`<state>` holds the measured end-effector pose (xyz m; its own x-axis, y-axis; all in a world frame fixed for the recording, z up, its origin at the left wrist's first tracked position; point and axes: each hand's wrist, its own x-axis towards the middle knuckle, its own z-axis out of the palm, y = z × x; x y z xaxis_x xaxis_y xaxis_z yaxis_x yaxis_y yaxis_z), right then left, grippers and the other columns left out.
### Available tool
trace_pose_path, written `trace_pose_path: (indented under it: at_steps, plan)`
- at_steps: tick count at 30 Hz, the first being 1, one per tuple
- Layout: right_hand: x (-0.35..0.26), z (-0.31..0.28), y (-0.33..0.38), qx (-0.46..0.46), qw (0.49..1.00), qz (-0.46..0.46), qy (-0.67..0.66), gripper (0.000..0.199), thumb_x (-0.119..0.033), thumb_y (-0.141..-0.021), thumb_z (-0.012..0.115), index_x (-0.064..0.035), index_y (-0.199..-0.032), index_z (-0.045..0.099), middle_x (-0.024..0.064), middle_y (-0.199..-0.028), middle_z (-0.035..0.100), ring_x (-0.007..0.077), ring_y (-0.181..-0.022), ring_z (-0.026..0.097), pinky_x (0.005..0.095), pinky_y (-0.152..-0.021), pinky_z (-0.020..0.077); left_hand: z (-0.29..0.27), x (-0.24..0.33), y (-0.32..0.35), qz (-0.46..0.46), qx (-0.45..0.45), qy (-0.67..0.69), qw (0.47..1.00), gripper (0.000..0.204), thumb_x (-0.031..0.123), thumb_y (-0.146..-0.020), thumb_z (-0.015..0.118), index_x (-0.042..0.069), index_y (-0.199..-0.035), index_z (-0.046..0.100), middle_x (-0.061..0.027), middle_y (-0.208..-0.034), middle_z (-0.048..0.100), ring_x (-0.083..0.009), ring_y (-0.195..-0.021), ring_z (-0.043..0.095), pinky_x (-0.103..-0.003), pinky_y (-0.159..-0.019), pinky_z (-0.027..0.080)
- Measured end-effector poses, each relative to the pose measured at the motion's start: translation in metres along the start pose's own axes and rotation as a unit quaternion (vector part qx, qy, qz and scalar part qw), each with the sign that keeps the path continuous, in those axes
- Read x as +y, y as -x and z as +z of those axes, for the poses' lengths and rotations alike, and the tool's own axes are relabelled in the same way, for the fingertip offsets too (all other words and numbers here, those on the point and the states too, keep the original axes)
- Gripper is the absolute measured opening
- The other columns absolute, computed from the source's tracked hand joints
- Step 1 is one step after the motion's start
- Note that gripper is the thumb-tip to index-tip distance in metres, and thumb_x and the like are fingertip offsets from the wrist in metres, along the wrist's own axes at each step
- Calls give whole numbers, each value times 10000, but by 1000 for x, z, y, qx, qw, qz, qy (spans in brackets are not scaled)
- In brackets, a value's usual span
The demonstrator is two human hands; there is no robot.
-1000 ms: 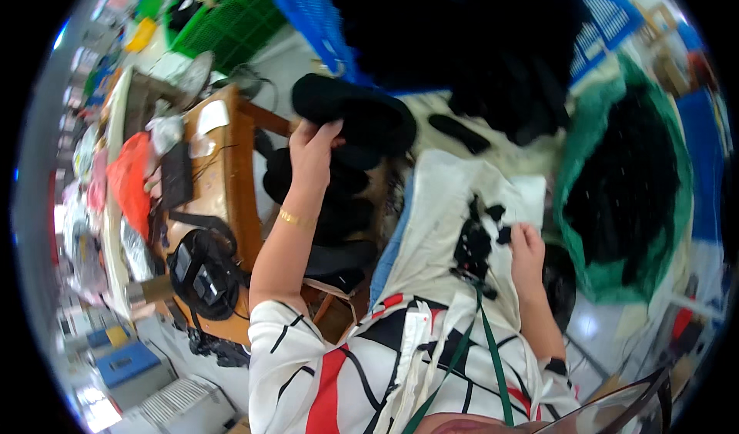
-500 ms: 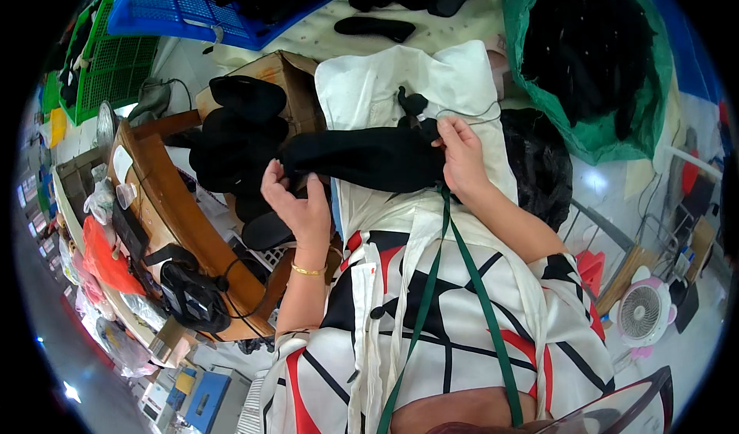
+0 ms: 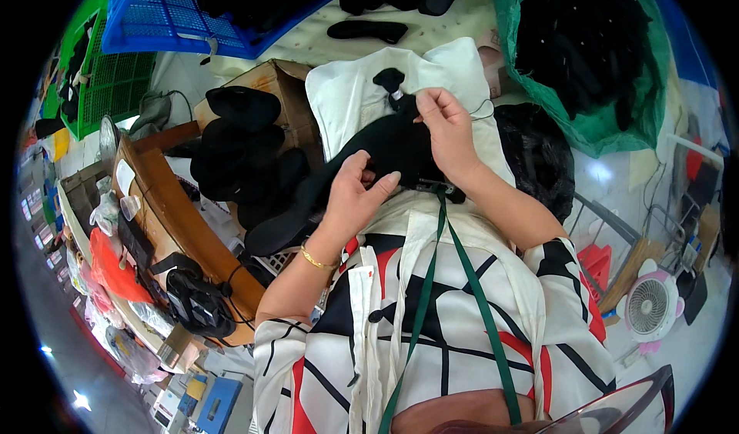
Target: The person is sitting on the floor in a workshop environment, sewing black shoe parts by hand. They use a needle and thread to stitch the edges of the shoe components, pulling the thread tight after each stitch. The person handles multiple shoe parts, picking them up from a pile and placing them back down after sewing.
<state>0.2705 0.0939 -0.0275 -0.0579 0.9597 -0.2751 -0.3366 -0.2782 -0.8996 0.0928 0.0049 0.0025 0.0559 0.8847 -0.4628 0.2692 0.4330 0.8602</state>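
A long black fabric piece (image 3: 385, 153) is held between both hands over a white cloth (image 3: 346, 95) spread across the lap. The left hand (image 3: 350, 199) is closed around the piece's lower part, thumb on top and fingers curled beneath it. The right hand (image 3: 446, 130) is pinched narrowly on a small part at the piece's upper end, near the far edge of the white cloth, where a small black knot-like bit (image 3: 389, 78) sticks out. What exactly is nipped between those fingertips cannot be told; a thin pale thread seems to run from there toward the cloth's right edge.

The step in hand is judged to be a fitting or finishing of the piece's end, with the body steadied by one hand while the detail is worked by the other. For the next move a firm hold by the left hand and a fine, precise pinch by the right would be called for, so that the soft fabric is not twisted.

A stack of similar black pieces (image 3: 239, 138) is piled beside the cloth's left edge, against a cardboard box (image 3: 289, 80). A green mesh bag (image 3: 608, 126) filled with black goods lies past the right edge, and a blue crate (image 3: 162, 26) stands beyond the far edge.
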Motion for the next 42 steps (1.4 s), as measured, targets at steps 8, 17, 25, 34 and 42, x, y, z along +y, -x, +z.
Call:
trace_pose_path:
  at_steps: [8,17,25,34,42]
  plan:
    - [-1,-1,37,-203,938,-72,273,137,-144,-949,640,-9,-970,659,75,-866,638,213,-782,611,314,-710,491,29,17,7,-31,103,424,899,450,164,-912,730,14,-1275,511,-67,-1192,594,-122,-1063,556,-261,-973,420]
    - [-18,-8,32,-195,953,69,221,193,-132,-999,582,-36,-1166,591,39,-906,669,96,-847,661,260,-749,529,27,18,-11,-161,193,507,824,129,146,-934,703,78,-1018,632,-14,-941,670,-101,-858,595,-257,-805,469]
    - [-23,7,21,-223,919,124,302,105,-115,-961,595,-27,-1014,618,-20,-694,574,39,-585,526,226,-534,423,25,22,-19,-190,213,510,812,145,171,-894,751,99,-937,632,22,-871,617,-89,-800,557,-255,-743,446]
    - [-16,6,20,-237,912,80,324,98,-95,-944,594,-17,-997,621,-20,-688,577,37,-573,505,231,-523,410,27,17,-18,-177,213,502,819,134,164,-898,747,100,-940,637,28,-880,617,-84,-805,555,-250,-737,441]
    - [-21,5,15,-248,909,107,318,119,-107,-921,596,-4,-972,629,-12,-663,588,48,-555,524,240,-515,418,31,18,-15,-172,212,509,816,220,151,-880,773,82,-1017,617,8,-932,645,-95,-858,581,-255,-786,459]
